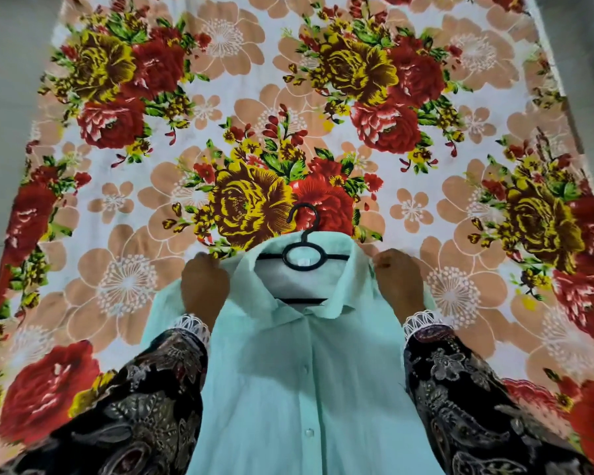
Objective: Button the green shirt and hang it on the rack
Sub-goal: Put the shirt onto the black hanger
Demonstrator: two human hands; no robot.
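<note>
Head view: left hand and right hand each grasp a shoulder of the buttoned green shirt; lifting evenly should keep the hanger seated.

1. Shirt spread front-up on the bedsheet, collar at the far end, body running back toward the camera and out of the bottom edge.
2. Hanger inside the collar opening, hook poking out beyond the collar onto the sheet.
3. Left hand on the shirt's left shoulder, just left of the collar.
4. Right hand on the right shoulder, just right of the collar.
5. Button placket down the middle, between the two sleeved forearms.
6. Bare floor beyond the sheet's left edge.
</note>
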